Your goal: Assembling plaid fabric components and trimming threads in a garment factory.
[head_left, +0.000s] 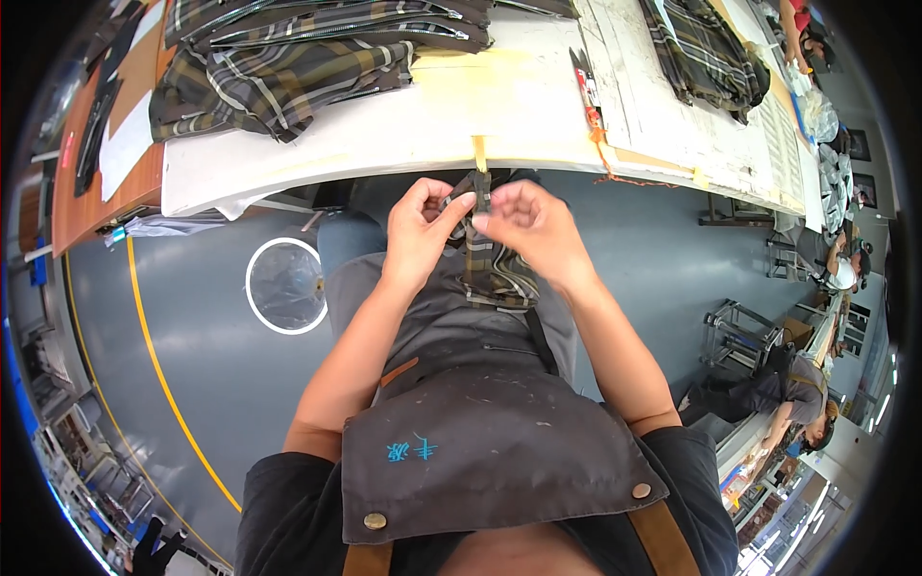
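Note:
Over my lap, just off the table's near edge, I hold a plaid garment piece point(495, 274) in dark brown, olive and white. My left hand point(420, 230) pinches its narrow upper end between thumb and fingers. On the other side, my right hand point(538, 230) has its fingers curled and its thumb against the same end; these fingers are slightly blurred. The rest of the cloth hangs down onto my grey apron point(442, 331). What lies inside the folds at my fingertips is hidden.
The white table point(355, 134) carries plaid garments with zippers point(288, 82) at left and more plaid cloth point(706, 58) at right. Red-handled thread snips point(588, 91) with an orange cord lie between. A white-rimmed bin point(254, 312) stands left on the floor. Other people point(797, 394) work at right.

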`<state>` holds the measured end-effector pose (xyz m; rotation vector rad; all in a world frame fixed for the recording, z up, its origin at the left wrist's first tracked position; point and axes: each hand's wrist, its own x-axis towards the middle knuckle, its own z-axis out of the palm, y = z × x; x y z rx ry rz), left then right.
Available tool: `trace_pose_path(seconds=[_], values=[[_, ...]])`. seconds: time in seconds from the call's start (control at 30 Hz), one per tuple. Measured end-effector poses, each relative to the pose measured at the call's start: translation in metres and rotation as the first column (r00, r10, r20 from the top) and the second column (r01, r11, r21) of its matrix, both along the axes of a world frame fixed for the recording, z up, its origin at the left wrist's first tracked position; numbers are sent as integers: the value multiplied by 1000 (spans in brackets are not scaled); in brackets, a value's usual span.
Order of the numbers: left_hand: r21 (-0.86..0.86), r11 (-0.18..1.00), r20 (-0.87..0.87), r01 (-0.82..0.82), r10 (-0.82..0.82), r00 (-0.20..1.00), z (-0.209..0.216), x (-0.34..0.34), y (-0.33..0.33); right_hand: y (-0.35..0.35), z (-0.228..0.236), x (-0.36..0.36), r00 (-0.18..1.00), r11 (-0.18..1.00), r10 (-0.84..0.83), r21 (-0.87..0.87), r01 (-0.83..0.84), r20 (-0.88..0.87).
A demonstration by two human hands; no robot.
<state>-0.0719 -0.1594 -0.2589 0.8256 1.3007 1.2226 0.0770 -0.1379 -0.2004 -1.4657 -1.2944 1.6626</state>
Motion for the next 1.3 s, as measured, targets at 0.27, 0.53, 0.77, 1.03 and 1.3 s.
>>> trace_pose_path(seconds=[0.27,0.53,0.77,1.03,1.3], values=[[11,1000,-364,26,-20,931,35,-3,-46,-44,13,34,970,964,166,180,-197,177],[-272,870,732,411,-91,675,29,6,-105,-60,43,69,933,827,319,431,-360,168],[112,959,828,260,-235,509,44,32,-107,-68,56,91,953,825,289,481,-299,96],[-291,926,537,243,-52,842,37,30,-98,-67,61,102,913,782,388,480,-398,124],[67,882,820,467,-315,477,41,41,-110,-63,64,103,924,826,378,430,-363,54]])
